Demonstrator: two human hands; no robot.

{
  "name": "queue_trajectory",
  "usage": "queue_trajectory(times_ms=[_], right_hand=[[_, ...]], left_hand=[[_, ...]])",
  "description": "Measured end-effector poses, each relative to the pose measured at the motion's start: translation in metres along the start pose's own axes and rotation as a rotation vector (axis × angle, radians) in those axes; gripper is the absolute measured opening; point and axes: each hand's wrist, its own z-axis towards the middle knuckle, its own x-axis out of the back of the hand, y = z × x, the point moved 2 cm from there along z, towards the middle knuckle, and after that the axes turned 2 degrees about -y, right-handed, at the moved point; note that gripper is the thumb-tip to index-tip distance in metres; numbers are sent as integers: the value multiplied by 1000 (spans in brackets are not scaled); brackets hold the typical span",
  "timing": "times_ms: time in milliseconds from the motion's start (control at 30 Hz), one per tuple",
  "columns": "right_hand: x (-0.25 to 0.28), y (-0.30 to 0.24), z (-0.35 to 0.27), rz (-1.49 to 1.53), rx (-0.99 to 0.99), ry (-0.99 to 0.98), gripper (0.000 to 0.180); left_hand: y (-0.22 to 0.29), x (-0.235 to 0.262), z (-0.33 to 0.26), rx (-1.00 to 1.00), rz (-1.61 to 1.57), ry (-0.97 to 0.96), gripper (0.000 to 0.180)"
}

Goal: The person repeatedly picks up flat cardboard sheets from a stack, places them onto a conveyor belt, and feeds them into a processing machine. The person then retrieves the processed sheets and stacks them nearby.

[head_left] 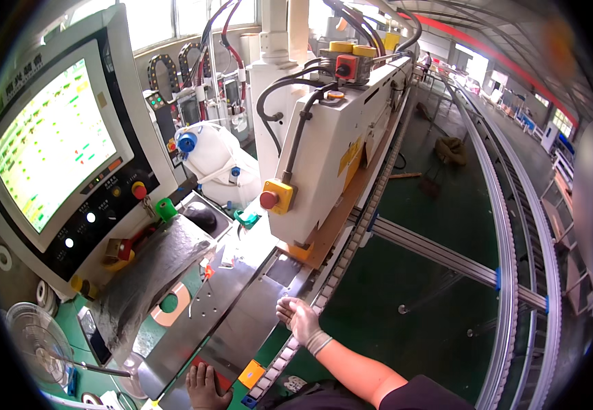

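My right hand [298, 318] rests on the right edge of a long grey metal machine bed [241, 307], fingers loosely curled, holding nothing. My left hand [205, 386] lies flat at the near end of the same bed, by a red patch and an orange square block [251, 374]. Just beyond my right hand stands a white machine housing [334, 147] with a red emergency button on a yellow box [274, 198].
A control panel with a lit green screen [50, 140] stands at the left, with buttons below it. A keyboard under a plastic cover [149, 273] and a black mouse [201, 216] sit nearby. A white jug [207, 152] is behind. A long roller conveyor [515, 232] curves along the right over green floor.
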Motion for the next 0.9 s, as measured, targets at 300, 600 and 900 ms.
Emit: queue_trajectory(times_ms=[300,600,900], right_hand=[[-49,37,-102,-2171,401,-992,47],[-84,102,-161,-2266,97,-1029,64],[-62,134,-174,-2408,147,-1007,34]], left_hand=[[3,-8,-20,63,33,55,79],[29,1,-167,251,-233,-49,67],[10,49,-368,943,-777,348,35]])
